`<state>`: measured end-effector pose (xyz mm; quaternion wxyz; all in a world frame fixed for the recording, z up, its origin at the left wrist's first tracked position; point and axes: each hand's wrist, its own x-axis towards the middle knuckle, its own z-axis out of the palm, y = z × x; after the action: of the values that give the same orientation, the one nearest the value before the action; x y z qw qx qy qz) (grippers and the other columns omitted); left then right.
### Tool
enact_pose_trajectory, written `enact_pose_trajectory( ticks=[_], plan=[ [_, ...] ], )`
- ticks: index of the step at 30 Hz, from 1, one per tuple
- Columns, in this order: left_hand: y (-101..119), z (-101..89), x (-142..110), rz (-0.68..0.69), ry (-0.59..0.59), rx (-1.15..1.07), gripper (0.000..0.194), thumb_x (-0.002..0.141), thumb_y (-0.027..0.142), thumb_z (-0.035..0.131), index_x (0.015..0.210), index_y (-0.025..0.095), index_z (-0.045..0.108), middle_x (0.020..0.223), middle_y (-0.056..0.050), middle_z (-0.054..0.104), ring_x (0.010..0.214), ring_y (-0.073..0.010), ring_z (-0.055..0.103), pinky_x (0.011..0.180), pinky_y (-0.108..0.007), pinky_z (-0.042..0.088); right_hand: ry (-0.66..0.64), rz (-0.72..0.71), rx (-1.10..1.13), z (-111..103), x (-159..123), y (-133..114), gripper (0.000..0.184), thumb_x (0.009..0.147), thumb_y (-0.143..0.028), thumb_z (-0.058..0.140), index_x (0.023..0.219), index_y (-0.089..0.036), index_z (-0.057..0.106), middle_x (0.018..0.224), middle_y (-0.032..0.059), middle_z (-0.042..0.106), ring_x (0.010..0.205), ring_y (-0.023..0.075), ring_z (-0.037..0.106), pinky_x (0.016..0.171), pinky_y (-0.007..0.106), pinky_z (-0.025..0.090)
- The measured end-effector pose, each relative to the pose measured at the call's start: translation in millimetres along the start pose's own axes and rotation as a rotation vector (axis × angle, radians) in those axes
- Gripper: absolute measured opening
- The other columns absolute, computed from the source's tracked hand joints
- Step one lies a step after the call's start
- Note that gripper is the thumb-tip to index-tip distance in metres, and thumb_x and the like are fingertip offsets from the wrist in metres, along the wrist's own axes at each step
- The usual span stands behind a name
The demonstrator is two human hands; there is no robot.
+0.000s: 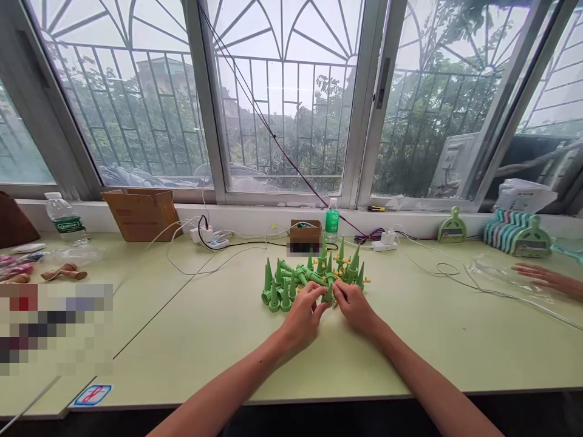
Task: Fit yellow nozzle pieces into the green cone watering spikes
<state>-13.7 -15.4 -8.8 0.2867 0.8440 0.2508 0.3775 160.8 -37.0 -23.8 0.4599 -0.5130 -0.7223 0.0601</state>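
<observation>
My left hand (306, 312) pinches a green plastic watering spike (328, 295) between thumb and fingers, close to the table top. Right beside it, my right hand (357, 305) is closed with its fingertips at the spike's right side. Whatever sits between those fingertips is hidden; a bit of yellow shows just below them. Behind both hands lies a cluster of green watering spikes (273, 297), some upright on their wide ends with the points up, others on their sides. Small yellow valve pieces (367, 280) stick out among them, mostly on the right.
A small cardboard box (305, 230) and a green-labelled bottle (332, 221) stand behind the cluster. White cables (449, 270) cross the table (218, 340). A larger box (143, 213) is at back left. Another person's hand (549, 279) reaches in at right, near green dustpans (531, 240).
</observation>
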Motion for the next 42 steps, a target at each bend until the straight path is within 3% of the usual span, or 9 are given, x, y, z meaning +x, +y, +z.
enact_pose_trajectory(
  ticks=[15, 23, 27, 31, 37, 42],
  plan=[
    [-5.7, 3.7, 2.7, -0.029, 0.074, 0.024, 0.01, 0.089, 0.023, 0.051, 0.096, 0.02, 0.058, 0.098, -0.004, 0.053, 0.066, -0.0118, 0.05, 0.063, -0.026, 0.044, 0.043, 0.033, 0.012, 1.8, -0.2, -2.0, 0.037, 0.097, -0.035, 0.038, 0.063, -0.021, 0.034, 0.054, -0.0045, 0.038, 0.049, 0.0115, 0.034, 0.05, 0.026, 0.028],
    [-6.0, 3.8, 3.5, -0.101, 0.136, 0.003, 0.019, 0.09, 0.035, 0.05, 0.091, 0.018, 0.057, 0.088, -0.003, 0.06, 0.054, -0.0093, 0.044, 0.055, -0.024, 0.038, 0.136, 0.052, 0.046, -0.1, 0.4, -3.4, 0.038, 0.098, -0.042, 0.036, 0.065, -0.022, 0.034, 0.054, -0.0056, 0.035, 0.047, 0.0108, 0.031, 0.048, 0.025, 0.028],
    [-4.6, 2.9, 6.6, -0.171, 0.08, -0.078, 0.04, 0.093, 0.047, 0.043, 0.071, 0.016, 0.057, 0.065, -0.001, 0.058, 0.049, -0.01, 0.046, 0.05, -0.023, 0.036, 0.143, 0.065, 0.055, -0.2, 0.1, -3.8, 0.038, 0.098, -0.042, 0.036, 0.066, -0.022, 0.033, 0.054, -0.0057, 0.035, 0.047, 0.0106, 0.031, 0.048, 0.025, 0.028],
    [-2.8, 2.3, 8.4, -0.353, -0.028, -0.215, 0.061, 0.091, 0.062, 0.033, 0.061, 0.015, 0.058, 0.04, 0.002, 0.045, 0.033, -0.0098, 0.042, 0.04, -0.023, 0.031, 0.128, 0.072, 0.076, 0.4, -0.6, -3.0, 0.037, 0.098, -0.04, 0.036, 0.067, -0.022, 0.033, 0.055, -0.0057, 0.035, 0.048, 0.0104, 0.031, 0.048, 0.025, 0.027],
    [-3.4, 2.2, 7.4, -0.412, -0.115, -0.338, 0.073, 0.088, 0.07, 0.03, 0.065, 0.011, 0.065, 0.057, -0.005, 0.062, 0.029, -0.0066, 0.041, 0.034, -0.022, 0.027, 0.09, 0.054, 0.097, -0.5, -0.2, -3.8, 0.035, 0.098, -0.038, 0.038, 0.067, -0.022, 0.034, 0.056, -0.0056, 0.035, 0.048, 0.0104, 0.032, 0.049, 0.025, 0.028],
    [-3.2, 1.4, 7.3, -0.434, -0.136, -0.345, 0.073, 0.088, 0.071, 0.031, 0.069, 0.01, 0.066, 0.057, -0.005, 0.062, 0.03, -0.0071, 0.043, 0.034, -0.021, 0.027, 0.06, 0.049, 0.118, -2.1, -0.6, -4.9, 0.034, 0.097, -0.036, 0.04, 0.067, -0.021, 0.035, 0.056, -0.0057, 0.036, 0.049, 0.0102, 0.032, 0.048, 0.024, 0.028]
  ],
)
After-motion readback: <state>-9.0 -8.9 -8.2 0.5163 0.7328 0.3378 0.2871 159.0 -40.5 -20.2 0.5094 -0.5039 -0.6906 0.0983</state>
